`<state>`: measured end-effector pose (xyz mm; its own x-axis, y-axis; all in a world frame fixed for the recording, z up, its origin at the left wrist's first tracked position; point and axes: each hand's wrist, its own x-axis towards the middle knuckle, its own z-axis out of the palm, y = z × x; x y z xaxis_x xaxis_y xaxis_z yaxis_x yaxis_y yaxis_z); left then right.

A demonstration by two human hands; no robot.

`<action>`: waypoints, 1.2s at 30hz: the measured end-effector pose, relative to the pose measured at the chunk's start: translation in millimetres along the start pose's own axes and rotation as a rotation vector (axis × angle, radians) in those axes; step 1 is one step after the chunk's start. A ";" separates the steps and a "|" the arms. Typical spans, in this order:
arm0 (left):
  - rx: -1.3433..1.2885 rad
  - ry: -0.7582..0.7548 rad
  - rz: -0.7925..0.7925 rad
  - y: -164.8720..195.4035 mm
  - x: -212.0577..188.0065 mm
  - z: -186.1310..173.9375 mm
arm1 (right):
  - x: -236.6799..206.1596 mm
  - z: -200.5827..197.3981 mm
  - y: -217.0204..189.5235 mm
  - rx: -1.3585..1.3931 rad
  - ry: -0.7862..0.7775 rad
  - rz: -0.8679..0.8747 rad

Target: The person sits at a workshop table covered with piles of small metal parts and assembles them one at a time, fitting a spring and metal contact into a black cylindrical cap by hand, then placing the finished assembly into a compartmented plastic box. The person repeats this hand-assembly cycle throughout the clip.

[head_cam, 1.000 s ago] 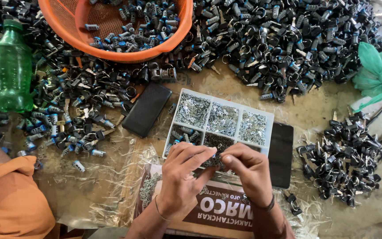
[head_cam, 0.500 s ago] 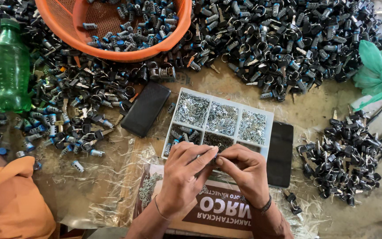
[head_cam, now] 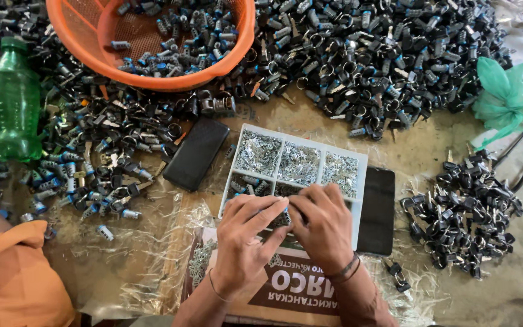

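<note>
Hands nudged fwd; small lock part (head_cam: 281, 219) pinched btwn both grips.

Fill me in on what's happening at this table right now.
A person sits over a white compartment tray of small silvery parts. The left hand and right hand meet at its near edge, pinching a small dark cylinder part between their fingertips. Heaps of similar parts cover the table, some in an orange basket. Two black phones flank the tray.
</note>
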<state>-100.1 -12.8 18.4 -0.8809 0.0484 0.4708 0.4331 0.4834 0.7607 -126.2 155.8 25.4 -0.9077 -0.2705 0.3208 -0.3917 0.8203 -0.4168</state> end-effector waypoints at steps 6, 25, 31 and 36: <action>-0.008 0.007 -0.051 0.8 -1.0 -0.6 | -11.6 0.3 9.5 0.472 0.148 0.219; -0.016 0.007 -0.027 2.6 1.6 -3.0 | -26.0 7.6 24.5 0.998 -0.103 0.367; -0.015 -0.004 0.001 2.5 1.7 -3.2 | -27.9 8.3 18.3 0.787 -0.019 0.319; -0.010 -0.005 0.009 3.0 -0.1 -5.3 | -21.2 5.2 24.8 0.921 -0.136 0.315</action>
<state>-97.7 -16.0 23.0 -0.8778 0.0571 0.4756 0.4430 0.4743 0.7608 -117.4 179.3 3.8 -0.9778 -0.2096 0.0048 -0.0406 0.1670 -0.9851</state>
